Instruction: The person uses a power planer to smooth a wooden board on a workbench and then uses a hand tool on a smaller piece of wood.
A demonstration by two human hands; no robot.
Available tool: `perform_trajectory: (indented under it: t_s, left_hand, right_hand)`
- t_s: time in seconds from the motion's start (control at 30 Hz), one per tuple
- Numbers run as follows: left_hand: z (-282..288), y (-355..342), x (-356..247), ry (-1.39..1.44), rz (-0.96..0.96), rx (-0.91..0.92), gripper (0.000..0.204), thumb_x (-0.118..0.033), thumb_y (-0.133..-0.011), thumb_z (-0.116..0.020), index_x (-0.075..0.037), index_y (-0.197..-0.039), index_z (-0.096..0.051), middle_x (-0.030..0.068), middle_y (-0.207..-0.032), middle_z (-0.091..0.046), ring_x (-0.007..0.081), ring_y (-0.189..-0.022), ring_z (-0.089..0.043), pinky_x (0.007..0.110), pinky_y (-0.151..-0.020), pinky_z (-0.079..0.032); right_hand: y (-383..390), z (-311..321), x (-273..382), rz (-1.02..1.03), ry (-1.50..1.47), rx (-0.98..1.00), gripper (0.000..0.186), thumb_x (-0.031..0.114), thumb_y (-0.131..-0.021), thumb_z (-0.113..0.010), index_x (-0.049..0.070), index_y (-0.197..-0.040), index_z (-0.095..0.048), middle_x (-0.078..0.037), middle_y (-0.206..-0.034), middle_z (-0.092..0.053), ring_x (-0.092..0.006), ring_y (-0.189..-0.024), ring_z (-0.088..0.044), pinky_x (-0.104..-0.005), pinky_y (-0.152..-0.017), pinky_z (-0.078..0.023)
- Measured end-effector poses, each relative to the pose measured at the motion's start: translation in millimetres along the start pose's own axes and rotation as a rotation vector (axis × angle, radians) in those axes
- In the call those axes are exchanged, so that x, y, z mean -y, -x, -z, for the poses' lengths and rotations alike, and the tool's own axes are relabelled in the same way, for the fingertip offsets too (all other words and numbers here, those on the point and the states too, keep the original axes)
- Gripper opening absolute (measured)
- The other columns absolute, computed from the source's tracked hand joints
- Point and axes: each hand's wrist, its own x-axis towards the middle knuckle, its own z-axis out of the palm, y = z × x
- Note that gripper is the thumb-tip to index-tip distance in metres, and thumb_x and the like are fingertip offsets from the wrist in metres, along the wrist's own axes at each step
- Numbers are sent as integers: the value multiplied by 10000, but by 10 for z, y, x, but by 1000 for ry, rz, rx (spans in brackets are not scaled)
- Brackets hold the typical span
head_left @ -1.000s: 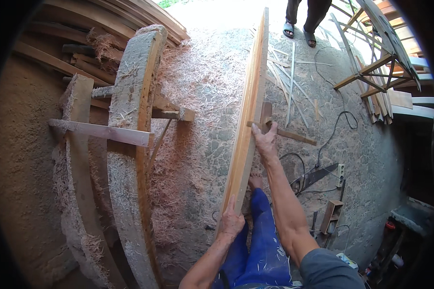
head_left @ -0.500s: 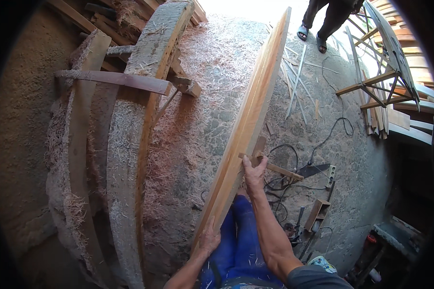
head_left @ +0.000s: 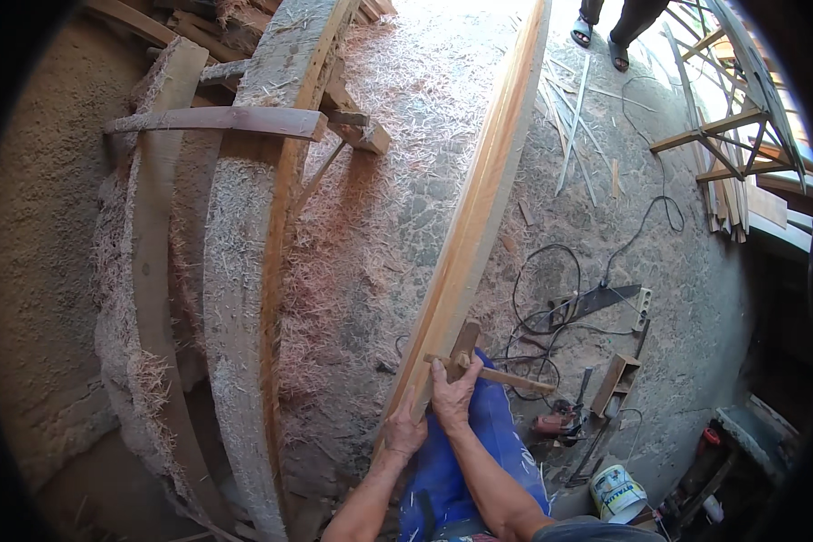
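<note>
A long wooden beam (head_left: 477,212), with pale edges and an orange-brown face, runs from near my legs away to the far end. My left hand (head_left: 406,432) is closed around its near end. My right hand (head_left: 452,395) grips a wooden marking gauge (head_left: 464,340), fingers wrapped round its block. The gauge's thin stem lies crosswise, one end over the beam's face and the other sticking out to the right. The block sits by the beam's right side; its contact there is partly hidden by my fingers.
To the left, thick planks (head_left: 239,244) lie under shavings, with a crosspiece (head_left: 217,120) on top. On the right floor are a handsaw (head_left: 596,303), black cable (head_left: 580,262), a red power tool (head_left: 556,423), a wooden box (head_left: 614,384) and a bucket (head_left: 617,494). A person's sandalled feet (head_left: 619,54) stand far off.
My right hand has slid the marking gauge along the beam toward me, closer to my left hand. The left hand still grips the near end. The whole view has shifted a little.
</note>
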Motion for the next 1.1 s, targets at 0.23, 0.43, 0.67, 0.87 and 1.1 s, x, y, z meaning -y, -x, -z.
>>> perform_trajectory:
  t_s: [0.23,0.43,0.67,0.87,1.1]
  left_hand:
    - [149,-41,-100,-16,90,78,650,-157,-861,-641,-171,-1488,-471,247,-1072,-708,482,-947,-679,551,-830,-559]
    - [110,-70,26,2,53,76,668,-171,-853,-660,-188,-1492,-466,245,-1091,-704,477,-952,-681,547,-826,-561]
    - [71,-21,-117,29,24,79,641,-193,-869,-625,-109,-1486,-472,294,-994,-699,482,-935,-682,535,-832,-553]
    - [9,-2,-13,33,1,9,617,-137,-867,-654,-166,-1462,-492,260,-1060,-702,474,-940,-685,542,-801,-566]
    - [-39,44,-180,-9,83,52,631,-141,-859,-625,-209,-1470,-487,274,-1002,-703,494,-927,-675,570,-812,-552]
  right_hand:
    - [-1221,-214,480,145,-116,-77,616,222,-912,-768,-5,-1347,-396,-176,-1167,-579,-244,-1033,-583,-397,-927,-486]
    - [-1380,-206,645,197,-176,-95,568,238,-922,-757,4,-1309,-412,-170,-1137,-596,-237,-997,-594,-387,-883,-499]
    - [265,-1,-62,-39,-112,-12,591,224,-897,-771,21,-1331,-424,-177,-1220,-566,-265,-1125,-568,-403,-972,-476]
    - [-1352,-93,633,123,-118,-80,627,225,-920,-758,3,-1353,-363,-174,-1184,-573,-237,-1031,-601,-394,-908,-511]
    - [-2003,70,894,137,-191,-58,672,272,-902,-774,-10,-1361,-372,-191,-1224,-569,-250,-1077,-594,-385,-922,-508]
